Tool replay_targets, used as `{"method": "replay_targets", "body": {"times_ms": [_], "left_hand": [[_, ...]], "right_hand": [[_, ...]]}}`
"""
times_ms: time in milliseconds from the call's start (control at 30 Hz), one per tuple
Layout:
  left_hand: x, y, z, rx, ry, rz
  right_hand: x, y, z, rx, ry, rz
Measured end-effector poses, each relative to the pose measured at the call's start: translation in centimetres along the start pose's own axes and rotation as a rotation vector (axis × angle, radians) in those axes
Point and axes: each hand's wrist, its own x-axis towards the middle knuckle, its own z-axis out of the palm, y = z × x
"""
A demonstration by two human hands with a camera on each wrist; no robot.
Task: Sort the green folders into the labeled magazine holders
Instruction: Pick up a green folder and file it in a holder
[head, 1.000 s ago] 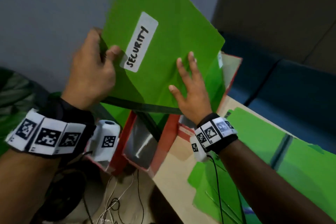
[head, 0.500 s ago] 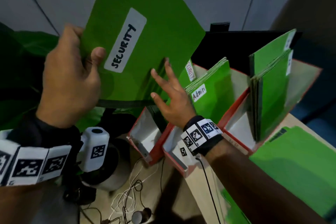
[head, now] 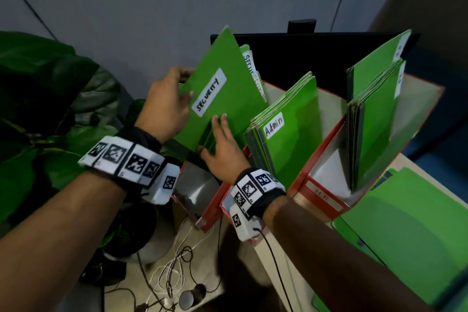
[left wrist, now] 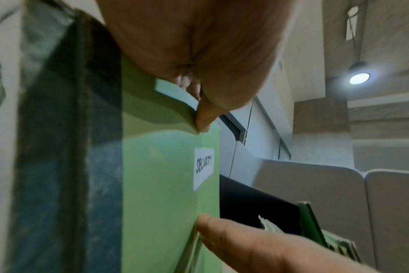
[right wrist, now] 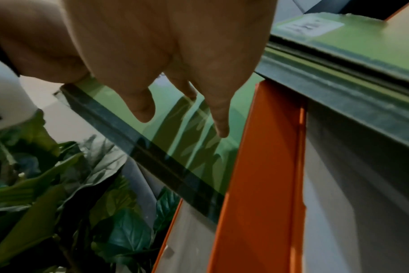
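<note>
The flat green card folder with a white "SECURITY" label (head: 222, 106) stands tilted, its lower part dipping into the leftmost red magazine holder (head: 202, 200), in front of other green folders marked the same (head: 249, 66). The left hand (head: 166, 105) grasps this folder's upper left edge, thumb on the front face and fingers curled behind it. The right hand (head: 222, 147) lies flat against the folder's lower front, fingers straight and spread, gripping nothing. Just right of this folder, a second red holder (head: 298, 180) carries a stack of green folders labelled "Admin" (head: 291, 134), and further right a third holder (head: 326, 197) carries more upright green folders (head: 374, 119). Beyond those, loose green folders (head: 410, 230) lie flat on the pale surface (head: 276, 256). Left of the folder stands a large-leaved dark green plant (head: 50, 88).
</note>
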Motion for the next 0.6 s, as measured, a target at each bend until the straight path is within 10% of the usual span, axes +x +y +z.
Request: {"method": "replay_targets", "body": {"times_ms": [600], "left_hand": [[2.6,-2.2,8.5,-0.063,-0.364,-0.069]], "right_hand": [[0.8,0.4,1.6,0.158,0.034,0.241]]}}
